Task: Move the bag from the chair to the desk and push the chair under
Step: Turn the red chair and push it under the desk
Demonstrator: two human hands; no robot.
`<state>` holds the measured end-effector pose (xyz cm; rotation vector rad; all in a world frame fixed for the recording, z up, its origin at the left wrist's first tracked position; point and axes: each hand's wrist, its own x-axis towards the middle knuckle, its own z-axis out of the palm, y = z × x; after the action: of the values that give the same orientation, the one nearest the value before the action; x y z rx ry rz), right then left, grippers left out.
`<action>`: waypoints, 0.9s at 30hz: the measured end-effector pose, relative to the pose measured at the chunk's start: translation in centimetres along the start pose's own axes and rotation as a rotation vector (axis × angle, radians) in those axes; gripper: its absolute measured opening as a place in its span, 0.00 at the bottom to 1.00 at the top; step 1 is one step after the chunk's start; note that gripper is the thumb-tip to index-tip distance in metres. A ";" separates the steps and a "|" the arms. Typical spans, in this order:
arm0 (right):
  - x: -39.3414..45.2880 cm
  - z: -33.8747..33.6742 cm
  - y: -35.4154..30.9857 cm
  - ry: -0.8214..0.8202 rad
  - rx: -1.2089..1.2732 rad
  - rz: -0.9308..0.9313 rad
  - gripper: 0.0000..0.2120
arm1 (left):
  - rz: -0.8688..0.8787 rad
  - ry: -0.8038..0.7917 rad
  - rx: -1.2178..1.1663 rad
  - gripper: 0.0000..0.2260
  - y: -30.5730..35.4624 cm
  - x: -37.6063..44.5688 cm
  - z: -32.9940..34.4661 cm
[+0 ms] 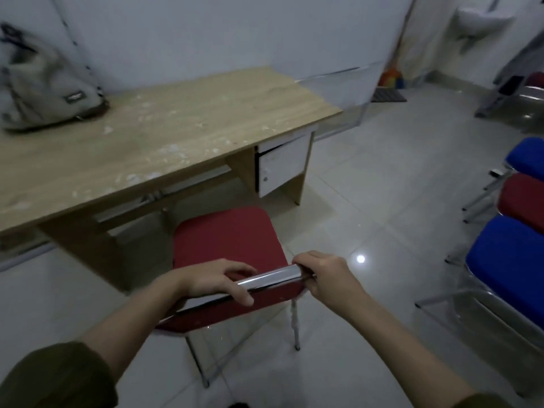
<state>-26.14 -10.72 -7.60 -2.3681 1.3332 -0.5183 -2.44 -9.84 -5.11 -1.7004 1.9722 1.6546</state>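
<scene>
A grey backpack [44,89] rests on the far left of the light wooden desk [182,128], against the wall. The red padded chair [226,237] with a chrome frame stands in front of the desk, its seat front edge just under the desktop. My left hand [217,278] wraps the left part of the chrome top rail of the backrest. My right hand [326,278] grips the rail's right end. The seat is bare.
A white drawer unit [282,166] hangs under the desk's right side, beside the chair. A row of blue and red chairs [518,231] lines the right. The tiled floor [382,184] lies between them. A wall sink [479,19] is at the far right.
</scene>
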 end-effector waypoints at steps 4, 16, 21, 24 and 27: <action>2.5 -0.9 1.4 -0.039 -0.024 -0.044 0.11 | -0.164 0.235 0.082 0.52 0.4 0.1 -0.5; 12.8 -2.0 4.9 -0.159 -0.154 -0.025 0.10 | -0.301 1.158 -0.179 0.21 -1.4 0.2 0.3; 16.1 -2.6 6.0 -0.199 -0.314 -0.055 0.04 | -0.397 1.212 -0.155 0.17 -0.5 3.2 -1.6; 16.8 -3.1 6.6 -0.227 -0.443 -0.174 0.08 | -0.460 1.197 -0.069 0.20 -0.7 4.3 -2.6; 17.4 -2.8 7.0 -0.261 -0.415 -0.282 0.14 | -0.481 1.164 0.010 0.21 -1.3 4.6 -2.9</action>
<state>-24.21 -29.50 -6.28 -2.8613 1.0752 0.0083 -1.73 -14.77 -7.59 -3.1902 1.4860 0.4502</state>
